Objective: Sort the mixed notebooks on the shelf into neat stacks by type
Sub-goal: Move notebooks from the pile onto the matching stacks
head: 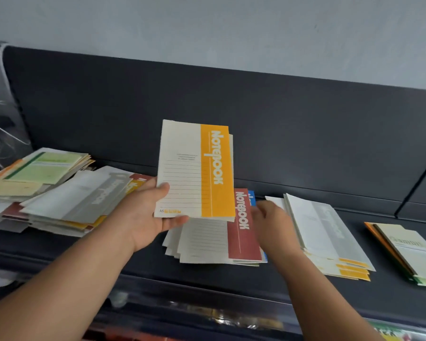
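- Here, nearest us, the shelf [293, 286] has its front lip just below the centre pile [172, 247]. The pile's lower sheets fan out loose toward 7 o'clock, and we judge that a nudge from either forearm could slide them over the edge.
- Our left hand [148, 215], at 7 o'clock of the view's middle, grasps the yellow notebook [197, 168] by its lower left corner. The thumb lies on the cover and the fingers curl beneath. The notebook is raised above the centre pile, near upright. A second cover peeps out behind its right edge, so the grip may hold two, and the rear one could slip free.
- Our right hand [273, 225] reaches toward 3 o'clock, with its fingertips at the left edge of the grey-topped stack [330, 232]. Blur hides whether they pinch a cover or only touch it, so we cannot tell. A push there would skew the stack, whose yellow edges step out unevenly.
- The red notebook [242, 230] tops the centre pile, with a blue notebook [251, 196] under it. Dropping the yellow one here would mix types.
- At 9 o'clock the mixed pile [59, 193] lies ragged. At 4 o'clock the green stack [408, 249] sits well apart and would be an easy wrong home.
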A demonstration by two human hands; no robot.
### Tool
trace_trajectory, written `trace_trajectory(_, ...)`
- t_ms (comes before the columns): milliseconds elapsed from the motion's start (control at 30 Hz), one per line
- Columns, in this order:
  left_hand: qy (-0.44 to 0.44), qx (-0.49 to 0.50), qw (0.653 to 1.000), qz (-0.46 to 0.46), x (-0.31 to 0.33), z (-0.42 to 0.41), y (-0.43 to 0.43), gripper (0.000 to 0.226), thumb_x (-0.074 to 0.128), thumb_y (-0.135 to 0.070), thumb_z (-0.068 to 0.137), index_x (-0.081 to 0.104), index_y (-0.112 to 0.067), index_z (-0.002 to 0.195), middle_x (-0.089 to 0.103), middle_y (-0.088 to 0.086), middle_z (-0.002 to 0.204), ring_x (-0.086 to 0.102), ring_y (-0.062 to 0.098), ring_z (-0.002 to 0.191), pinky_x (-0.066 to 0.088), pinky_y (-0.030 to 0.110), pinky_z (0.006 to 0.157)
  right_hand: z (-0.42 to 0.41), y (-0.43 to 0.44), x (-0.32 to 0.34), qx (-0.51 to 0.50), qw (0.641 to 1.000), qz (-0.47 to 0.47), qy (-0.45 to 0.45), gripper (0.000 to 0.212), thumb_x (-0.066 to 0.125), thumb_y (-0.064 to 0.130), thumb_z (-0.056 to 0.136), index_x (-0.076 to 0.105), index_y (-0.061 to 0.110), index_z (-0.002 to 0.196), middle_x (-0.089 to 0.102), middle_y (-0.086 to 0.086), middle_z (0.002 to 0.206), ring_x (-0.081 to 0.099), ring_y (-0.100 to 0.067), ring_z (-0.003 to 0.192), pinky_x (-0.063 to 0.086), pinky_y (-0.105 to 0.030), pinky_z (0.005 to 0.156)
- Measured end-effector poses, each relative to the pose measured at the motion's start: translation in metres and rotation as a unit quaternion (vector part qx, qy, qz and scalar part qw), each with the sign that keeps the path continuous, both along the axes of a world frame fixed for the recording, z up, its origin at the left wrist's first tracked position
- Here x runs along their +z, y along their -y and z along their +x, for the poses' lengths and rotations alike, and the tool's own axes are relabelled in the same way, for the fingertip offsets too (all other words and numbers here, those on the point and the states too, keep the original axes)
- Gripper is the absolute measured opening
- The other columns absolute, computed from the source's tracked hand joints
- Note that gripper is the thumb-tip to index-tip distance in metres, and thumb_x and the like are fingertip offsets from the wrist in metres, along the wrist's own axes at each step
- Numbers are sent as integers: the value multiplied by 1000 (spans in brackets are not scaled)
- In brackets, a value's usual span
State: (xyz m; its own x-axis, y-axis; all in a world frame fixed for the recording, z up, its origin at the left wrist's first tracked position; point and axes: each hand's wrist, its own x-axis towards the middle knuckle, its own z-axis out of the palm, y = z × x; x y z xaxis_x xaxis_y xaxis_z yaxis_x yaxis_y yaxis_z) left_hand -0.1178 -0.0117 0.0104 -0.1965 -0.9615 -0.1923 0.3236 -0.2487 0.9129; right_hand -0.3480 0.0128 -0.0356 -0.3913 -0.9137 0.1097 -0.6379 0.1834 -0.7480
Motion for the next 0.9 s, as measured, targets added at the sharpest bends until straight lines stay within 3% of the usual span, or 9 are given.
trace_trajectory(33, 2, -8, 1000, 3, 0, -8, -2, 24, 45, -19, 101, 63, -22, 115, 74, 8, 104, 70, 29, 95, 57, 33, 53, 0, -2, 7, 3, 995, -17, 103, 27, 41, 37, 103, 57, 17, 92, 70, -1, 92, 67, -16, 78, 49, -28, 63)
trace_trajectory(100, 8, -28, 1000, 5, -2, -24, -6, 23, 47, -19, 100, 64, -22, 115, 74, 9, 104, 70, 30, 96, 58, 33, 54, 0, -9, 19, 31, 945, 11, 325, 30, 44, 46, 100, 59, 21, 102, 71, -1, 98, 70, -19, 87, 53, -30, 68)
trace_trajectory(133, 11, -38, 999, 6, -4, -34, -8, 22, 47, -20, 100, 64, -21, 115, 74, 10, 104, 70, 31, 95, 58, 34, 55, -1, -12, 22, 45, 926, 30, 374, 29, 50, 47, 98, 59, 21, 108, 71, -1, 104, 71, -21, 92, 55, -32, 69)
trace_trajectory(300, 10, -81, 996, 41, -9, -77, -15, 35, 45, -41, 99, 66, -16, 114, 73, 13, 105, 71, 32, 94, 58, 36, 59, -27, -28, 13, 4, 942, 0, 336, 21, 69, 21, 90, 59, 18, 108, 69, 0, 106, 68, -20, 94, 59, -40, 83)
trace_trajectory(500, 52, -87, 995, 19, -15, -125, -26, 23, 46, -13, 101, 61, -13, 118, 71, 14, 104, 69, 33, 91, 58, 35, 55, -72, -53, 6, -80, 937, -29, 339, 28, 71, 12, 88, 58, 17, 112, 67, -3, 108, 67, -23, 96, 58, -43, 85)
trace_trajectory(667, 76, -107, 991, 17, -19, -161, -32, 23, 52, -7, 97, 61, -14, 116, 72, 11, 102, 69, 28, 88, 59, 34, 56, -111, -73, 2, -132, 925, -51, 351, 30, 69, 6, 89, 55, 14, 114, 66, -2, 106, 66, -20, 89, 56, -32, 66)
trace_trajectory(733, 77, -117, 990, 24, -21, -175, -34, 23, 52, -5, 96, 61, -15, 115, 72, 10, 102, 69, 28, 88, 60, 34, 57, -126, -81, 0, -148, 925, -52, 347, 35, 68, 7, 89, 55, 13, 121, 67, -3, 112, 67, -22, 93, 57, -34, 68)
trace_trajectory(833, 88, -124, 988, 25, -24, -200, -35, 22, 53, -6, 96, 60, -14, 116, 70, 10, 103, 69, 28, 88, 58, 32, 52, -145, -89, 2, -161, 933, -52, 318, 28, 66, 7, 91, 53, 16, 114, 65, 4, 99, 64, -17, 86, 55, -33, 66)
trace_trajectory(900, 106, -131, 986, 13, -25, -216, -35, 22, 53, -7, 97, 58, -14, 117, 69, 10, 104, 69, 27, 88, 58, 32, 52, -157, -90, 4, -173, 937, -61, 296, 35, 67, 7, 90, 53, 20, 119, 63, 5, 99, 63, -17, 87, 56, -36, 71)
